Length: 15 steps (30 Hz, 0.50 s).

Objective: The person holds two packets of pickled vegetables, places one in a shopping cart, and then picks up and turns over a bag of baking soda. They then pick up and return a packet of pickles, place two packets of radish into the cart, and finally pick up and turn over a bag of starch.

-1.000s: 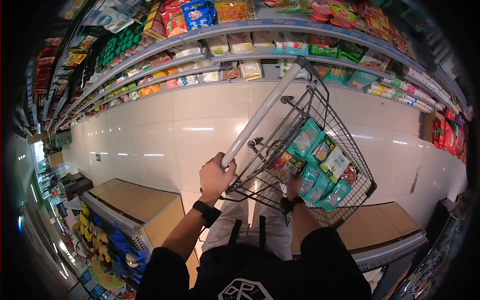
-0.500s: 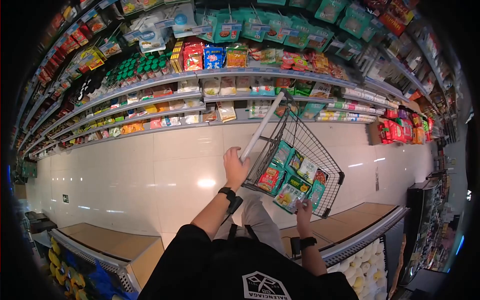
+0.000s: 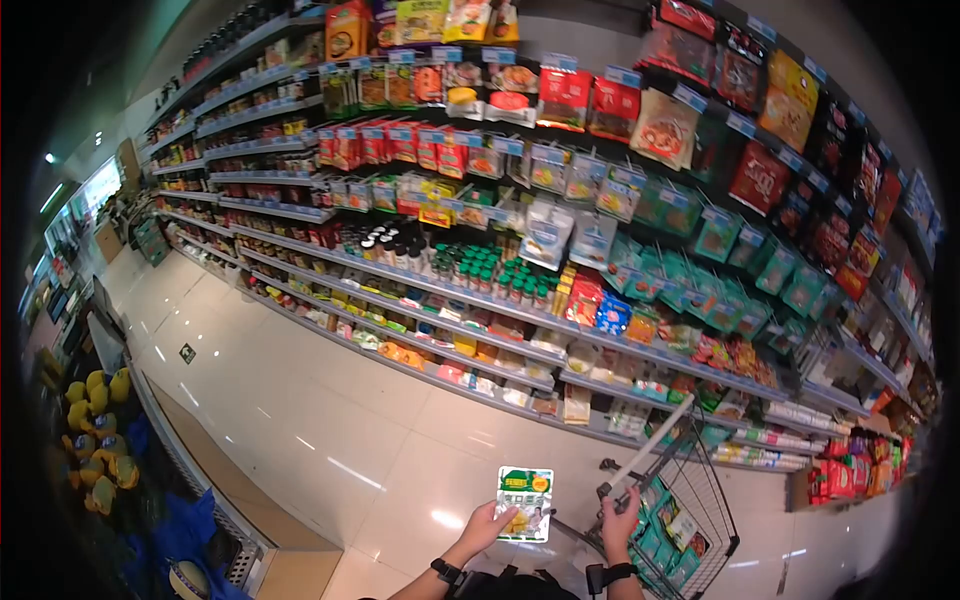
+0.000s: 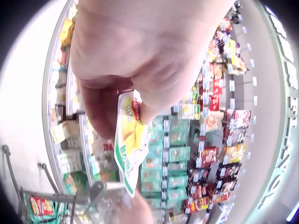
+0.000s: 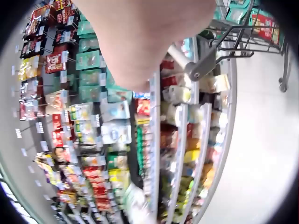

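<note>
My left hand (image 3: 486, 525) pinches a flat food pouch (image 3: 526, 490) by its left side, thumb across the front. The pouch is white and green with a yellow food picture, held upright in front of the body. In the left wrist view the pouch (image 4: 130, 140) shows nearly edge-on between thumb and fingers. My right hand (image 3: 621, 518) is beside the near end of the shopping cart's pale handle (image 3: 650, 445), fingers pointing up and loosely spread. In the right wrist view that hand (image 5: 140, 42) overlaps the handle and its fingertips are hidden.
The wire shopping cart (image 3: 735, 545) stands to the right, with several teal packets (image 3: 655, 535) inside. Long shelves (image 3: 470, 300) of hanging packets and jars run along the aisle ahead. A low wooden-sided display (image 3: 300, 575) is at lower left. A box of red packets (image 3: 850, 470) sits far right.
The left hand has left the cart handle and now holds the pouch, which was by the right hand over the cart. The right hand has moved to the handle's end. The head view has tilted up.
</note>
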Available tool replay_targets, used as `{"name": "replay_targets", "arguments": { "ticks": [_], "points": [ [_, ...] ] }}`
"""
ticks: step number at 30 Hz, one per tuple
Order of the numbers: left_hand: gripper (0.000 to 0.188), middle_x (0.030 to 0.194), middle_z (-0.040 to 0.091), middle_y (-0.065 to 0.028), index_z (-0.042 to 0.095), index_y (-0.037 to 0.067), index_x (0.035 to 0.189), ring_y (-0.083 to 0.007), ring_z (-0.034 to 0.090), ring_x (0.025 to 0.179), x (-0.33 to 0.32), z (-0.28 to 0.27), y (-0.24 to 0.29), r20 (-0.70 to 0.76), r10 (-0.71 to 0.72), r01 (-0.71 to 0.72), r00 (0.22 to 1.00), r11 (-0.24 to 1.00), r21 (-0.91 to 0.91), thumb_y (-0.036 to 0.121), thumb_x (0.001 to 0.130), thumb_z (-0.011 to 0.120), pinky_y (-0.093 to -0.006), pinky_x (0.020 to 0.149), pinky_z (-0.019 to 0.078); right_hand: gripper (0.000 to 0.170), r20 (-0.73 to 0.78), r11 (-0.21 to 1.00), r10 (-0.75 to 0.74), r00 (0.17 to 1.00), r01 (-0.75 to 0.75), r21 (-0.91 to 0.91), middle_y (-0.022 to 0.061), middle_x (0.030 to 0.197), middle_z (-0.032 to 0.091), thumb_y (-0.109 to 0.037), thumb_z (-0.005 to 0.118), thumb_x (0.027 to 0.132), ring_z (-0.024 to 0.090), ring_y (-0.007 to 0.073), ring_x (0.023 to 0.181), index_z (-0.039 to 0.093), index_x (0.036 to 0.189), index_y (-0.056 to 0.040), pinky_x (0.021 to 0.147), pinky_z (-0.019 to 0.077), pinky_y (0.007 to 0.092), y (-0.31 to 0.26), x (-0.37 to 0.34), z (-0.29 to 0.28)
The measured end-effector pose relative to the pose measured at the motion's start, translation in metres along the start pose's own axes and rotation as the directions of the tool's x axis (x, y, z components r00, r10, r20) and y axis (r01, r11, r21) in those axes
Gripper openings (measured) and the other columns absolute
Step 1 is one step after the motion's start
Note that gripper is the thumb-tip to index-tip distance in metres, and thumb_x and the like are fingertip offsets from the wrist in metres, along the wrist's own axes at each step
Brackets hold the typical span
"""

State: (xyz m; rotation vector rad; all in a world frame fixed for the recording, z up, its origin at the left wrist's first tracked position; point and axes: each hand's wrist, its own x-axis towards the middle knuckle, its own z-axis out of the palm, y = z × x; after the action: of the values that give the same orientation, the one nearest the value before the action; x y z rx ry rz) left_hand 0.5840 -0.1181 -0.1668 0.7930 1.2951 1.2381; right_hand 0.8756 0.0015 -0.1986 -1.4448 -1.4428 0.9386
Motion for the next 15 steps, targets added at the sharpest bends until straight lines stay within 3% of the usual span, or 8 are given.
{"name": "replay_targets", "arguments": {
  "ticks": [1,3,7,9,10,11,13,15],
  "points": [
    [0.034,0.109,0.074,-0.0075,0.065,-0.005,0.12,-0.0115,0.067,0.097,-0.008,-0.024,0.001,-0.026,0.028,-0.028,0.999,1.0,-0.001,0.025,0.103,0.064,-0.0294,0.088,0.054,0.053,-0.271,0.907,-0.257,0.928,0.134,-0.4,0.0159,0.124,0.066,-0.014,0.073,0.094,0.062,0.0268,0.119,0.048,0.137,0.0029,0.107,0.0458,0.0398,0.024,0.016,0.006],
    [0.034,0.109,0.074,-0.0087,0.065,-0.006,0.119,-0.0125,0.068,0.097,-0.022,-0.066,-0.001,-0.251,0.048,-0.065,0.967,0.996,-0.061,0.023,0.103,0.065,-0.0297,0.088,0.0541,0.061,-0.152,0.953,0.242,0.958,-0.205,0.225,0.0222,0.128,0.065,-0.022,0.073,0.093,0.06,0.034,0.122,0.044,0.14,0.0041,0.109,0.0417,0.0432,0.092,0.045,0.019],
    [0.029,0.113,0.073,-0.01,0.062,-0.006,0.123,-0.0147,0.069,0.099,-0.062,-0.135,-0.002,-0.501,0.049,-0.131,0.864,0.983,-0.129,0.012,0.1,0.066,-0.0308,0.089,0.0555,0.072,-0.127,0.909,0.355,0.926,-0.373,-0.183,0.0236,0.106,0.071,-0.038,0.071,0.09,0.07,0.0286,0.101,0.046,0.141,0.0056,0.081,0.0548,0.0404,0.1,0.061,0.031],
    [0.029,0.114,0.072,-0.0098,0.061,-0.006,0.125,-0.0143,0.068,0.101,-0.076,-0.167,-0.02,-0.588,0.058,-0.19,0.807,0.968,-0.165,0.013,0.102,0.063,-0.0305,0.091,0.0543,0.07,-0.179,0.861,0.368,0.913,-0.407,-0.306,0.0253,0.107,0.07,-0.044,0.068,0.092,0.07,0.033,0.098,0.051,0.137,0.0064,0.082,0.0543,0.0435,0.076,0.067,0.034],
    [0.029,0.114,0.072,-0.0098,0.061,-0.006,0.125,-0.0143,0.068,0.101,-0.083,-0.174,-0.007,-0.592,0.07,-0.2,0.803,0.967,-0.158,0.013,0.102,0.063,-0.0305,0.091,0.0543,0.072,-0.216,0.837,0.18,0.96,-0.265,-0.479,0.0276,0.107,0.071,-0.05,0.067,0.09,0.069,0.0392,0.1,0.055,0.133,0.007,0.089,0.0526,0.0481,0.093,0.075,0.034],
    [0.036,0.116,0.071,-0.0142,0.057,-0.004,0.13,-0.0218,0.07,0.1,-0.096,-0.175,0.013,-0.609,-0.015,-0.149,0.793,0.965,-0.217,0.017,0.101,0.063,-0.0351,0.087,0.0572,0.068,-0.138,0.789,0.393,0.909,-0.41,-0.458,0.0296,0.114,0.068,-0.048,0.065,0.091,0.064,0.047,0.109,0.054,0.127,0.0079,0.096,0.05,0.0487,0.071,0.083,0.028],
    [0.044,0.117,0.07,-0.0186,0.052,-0.002,0.136,-0.0294,0.071,0.099,-0.102,-0.184,0.042,-0.63,-0.103,-0.101,0.77,0.955,-0.28,0.021,0.1,0.062,-0.0397,0.082,0.0601,0.047,-0.022,0.834,0.389,0.921,-0.363,-0.415,0.0216,0.111,0.07,-0.033,0.06,0.098,0.067,0.0335,0.096,0.062,0.124,0.0059,0.075,0.052,0.0473,0.065,0.086,0.024],
    [0.039,0.118,0.067,-0.0179,0.049,-0.006,0.137,-0.0243,0.07,0.102,-0.095,-0.193,0.06,-0.634,-0.157,-0.122,0.758,0.92,-0.373,0.017,0.105,0.055,-0.0341,0.078,0.0611,0.046,-0.047,0.815,0.393,0.918,-0.371,-0.446,0.021,0.108,0.07,-0.032,0.062,0.096,0.066,0.0323,0.094,0.064,0.118,0.0082,0.076,0.0509,0.0471,0.052,0.088,0.021]
  ]
}}
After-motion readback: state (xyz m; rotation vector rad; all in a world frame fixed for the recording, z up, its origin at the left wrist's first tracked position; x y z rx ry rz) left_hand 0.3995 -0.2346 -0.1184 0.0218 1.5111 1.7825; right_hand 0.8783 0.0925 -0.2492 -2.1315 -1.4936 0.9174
